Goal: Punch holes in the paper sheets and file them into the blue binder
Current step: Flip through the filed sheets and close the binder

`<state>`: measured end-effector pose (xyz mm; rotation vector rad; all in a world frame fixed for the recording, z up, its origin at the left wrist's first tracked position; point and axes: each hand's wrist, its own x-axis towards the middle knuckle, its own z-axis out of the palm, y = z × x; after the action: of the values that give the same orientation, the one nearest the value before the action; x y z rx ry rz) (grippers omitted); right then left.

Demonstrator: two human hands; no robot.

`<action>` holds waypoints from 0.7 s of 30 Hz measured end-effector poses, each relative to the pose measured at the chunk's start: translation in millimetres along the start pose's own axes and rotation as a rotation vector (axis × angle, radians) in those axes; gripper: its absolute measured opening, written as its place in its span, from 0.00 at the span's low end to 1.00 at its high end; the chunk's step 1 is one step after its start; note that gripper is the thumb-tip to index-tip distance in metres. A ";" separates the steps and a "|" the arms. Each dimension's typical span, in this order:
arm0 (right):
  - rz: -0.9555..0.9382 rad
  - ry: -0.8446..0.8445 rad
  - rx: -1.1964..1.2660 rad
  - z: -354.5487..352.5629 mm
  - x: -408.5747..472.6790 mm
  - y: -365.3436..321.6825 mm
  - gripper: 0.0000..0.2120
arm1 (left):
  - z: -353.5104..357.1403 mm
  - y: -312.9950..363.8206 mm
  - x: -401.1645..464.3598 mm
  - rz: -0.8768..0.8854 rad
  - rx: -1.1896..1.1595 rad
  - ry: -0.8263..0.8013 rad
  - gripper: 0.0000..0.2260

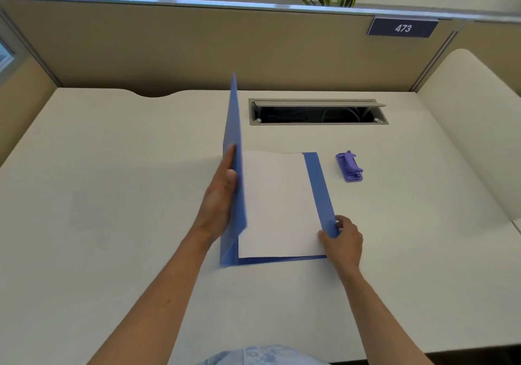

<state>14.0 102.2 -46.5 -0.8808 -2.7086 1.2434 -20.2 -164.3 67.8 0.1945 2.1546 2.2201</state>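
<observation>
In the middle of the desk (112, 167), the blue binder (318, 190) lies with its back cover flat and the paper sheets (277, 204) resting inside it, while its front cover (234, 150) stands nearly upright along the binder's left edge. The left hand (221, 195) lies against the outer face of that cover, fingers fairly straight along it and the thumb hooked over its edge. The right hand (342, 240) pinches the binder's near right corner, thumb on top, pinning it to the desk. Whether the cover is opening or closing cannot be told. Either way, the cover is best swung slowly about the spine, with the right hand keeping the back cover from sliding and the sheets square. The hole punch (349, 167) sits to the right of the binder, beyond the right hand and untouched.
</observation>
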 end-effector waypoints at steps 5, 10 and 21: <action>0.102 -0.034 0.214 -4.2 -4.9 -6.8 0.17 | 3.1 -47.1 -11.2 -0.114 0.481 -0.058 0.33; 0.249 -0.213 0.442 -24.3 11.1 -11.2 0.25 | 3.1 -78.9 -18.4 -0.185 0.889 -0.076 0.39; -0.268 -0.155 -0.070 19.3 -5.7 -6.3 0.19 | 4.4 -116.1 -37.1 -0.140 1.214 -0.020 0.35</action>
<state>10.8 82.8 -54.1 -0.4209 -2.8825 1.2126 10.5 -160.4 -50.2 0.0752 3.0157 0.5795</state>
